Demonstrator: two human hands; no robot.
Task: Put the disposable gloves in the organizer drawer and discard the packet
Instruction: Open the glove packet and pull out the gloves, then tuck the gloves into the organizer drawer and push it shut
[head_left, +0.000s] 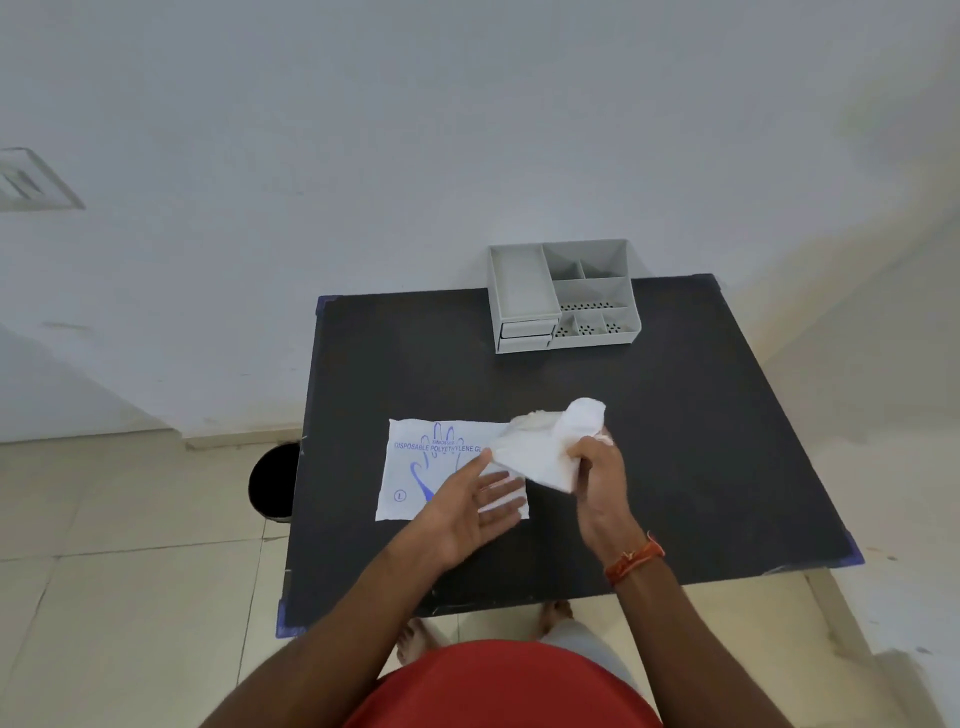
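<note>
A white glove packet (415, 467) with a blue hand print lies flat on the black table (675, 441). My left hand (467, 504) rests palm-down on the packet's right part, fingers spread. My right hand (597, 467) grips a bunch of thin white disposable gloves (550, 441), lifted just right of the packet's open end. A grey desk organizer (563, 296) stands at the table's far edge, with two small shut drawers (524, 335) at its front left.
A black round bin (272, 480) stands on the tiled floor just left of the table. The white wall rises right behind the organizer. My bare feet and red shirt show below the table's near edge.
</note>
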